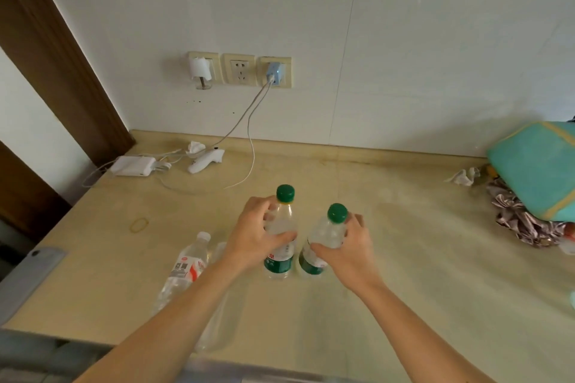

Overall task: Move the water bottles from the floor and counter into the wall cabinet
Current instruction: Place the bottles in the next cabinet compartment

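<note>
Two clear water bottles with green caps and green labels stand side by side on the beige counter (404,258). My left hand (253,235) grips the left bottle (281,227) around its upper body. My right hand (348,253) grips the right bottle (326,233), which tilts slightly to the right. A white-capped bottle with a red and white label (186,267) lies on the counter to the left. Another clear bottle (222,320) lies beside it, partly hidden under my left forearm. The wall cabinet is out of view.
Chargers and white cables (133,166) lie at the back left under the wall sockets (239,69). A rubber band (139,225) lies at left. A teal cushion (535,168) and crumpled cloth (522,221) sit at the right edge. A brown door frame (56,56) stands at left.
</note>
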A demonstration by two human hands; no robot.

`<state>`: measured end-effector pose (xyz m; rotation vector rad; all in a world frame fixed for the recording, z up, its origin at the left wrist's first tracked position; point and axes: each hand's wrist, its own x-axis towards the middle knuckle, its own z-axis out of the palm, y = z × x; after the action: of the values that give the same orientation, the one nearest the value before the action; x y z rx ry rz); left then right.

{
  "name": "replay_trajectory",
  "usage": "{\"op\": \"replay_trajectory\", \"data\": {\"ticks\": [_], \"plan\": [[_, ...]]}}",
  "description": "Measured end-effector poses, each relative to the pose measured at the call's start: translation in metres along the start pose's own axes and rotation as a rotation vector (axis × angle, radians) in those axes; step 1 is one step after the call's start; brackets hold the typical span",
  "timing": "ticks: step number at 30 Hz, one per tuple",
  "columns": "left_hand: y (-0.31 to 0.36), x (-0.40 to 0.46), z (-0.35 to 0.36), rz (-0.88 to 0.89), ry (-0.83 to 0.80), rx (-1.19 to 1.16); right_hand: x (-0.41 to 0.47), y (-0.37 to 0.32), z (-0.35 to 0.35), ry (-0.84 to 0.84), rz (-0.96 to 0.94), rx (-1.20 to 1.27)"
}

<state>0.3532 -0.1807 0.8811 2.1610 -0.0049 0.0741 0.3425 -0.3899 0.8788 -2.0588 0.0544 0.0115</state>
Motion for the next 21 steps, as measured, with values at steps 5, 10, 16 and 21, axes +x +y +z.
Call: {"op": "replay_trajectory", "data": {"ticks": [5, 10, 16, 21], "plan": [[-0.020, -0.014, 0.017, 0.009, 0.077, -0.069, 0.001, -0.007, -0.006, -0.033, -0.075, -0.013], [-0.029, -0.021, 0.021, 0.027, 0.107, -0.088, -0.008, 0.004, 0.003, -0.117, -0.076, -0.069], [-0.031, -0.015, 0.026, -0.001, 0.083, -0.089, -0.013, 0.014, 0.011, -0.090, -0.068, -0.096], [-0.044, -0.017, 0.034, -0.058, 0.032, -0.140, -0.018, 0.042, 0.014, -0.169, 0.030, 0.007]]}}
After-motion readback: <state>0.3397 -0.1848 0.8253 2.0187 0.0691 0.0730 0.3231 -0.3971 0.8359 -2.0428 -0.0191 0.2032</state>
